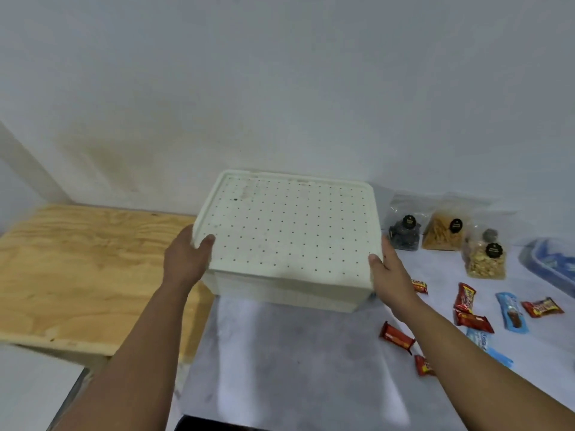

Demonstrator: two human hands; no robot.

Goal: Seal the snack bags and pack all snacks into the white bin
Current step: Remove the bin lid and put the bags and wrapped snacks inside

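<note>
Gripping the lid (pixel 289 228) by its left and right edges, the left hand (pixel 186 256) and right hand (pixel 390 275) could tip it if one side sticks. The white bin (pixel 289 295) beneath hides its contents. Wrapped bars (pixel 396 335) lie near right on the surface (pixel 280 353); three snack bags (pixel 445 231) stand farther right.

Wrapper (pixel 419 286) lettering blurred, nothing legible
</note>
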